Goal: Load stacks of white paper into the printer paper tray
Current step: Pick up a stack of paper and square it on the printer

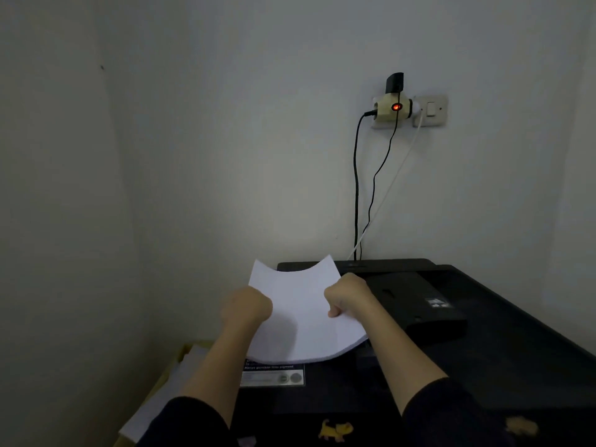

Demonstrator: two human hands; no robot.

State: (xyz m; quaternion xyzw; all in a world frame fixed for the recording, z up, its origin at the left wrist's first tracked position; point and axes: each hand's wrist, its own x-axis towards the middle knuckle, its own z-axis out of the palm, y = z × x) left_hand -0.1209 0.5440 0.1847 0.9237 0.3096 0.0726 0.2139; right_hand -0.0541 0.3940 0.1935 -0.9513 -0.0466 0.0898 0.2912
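Paper stack held above the black printer, near its left edge; wall close on the left, open printer top to the right. Left hand and right hand each closed on a side edge. Stack bowed, centre sagging, long axis pointing away toward the back wall.

A wall plug adapter with 1 red light sits on the wall. A white switch is just right of it. 3 cords hang below it.
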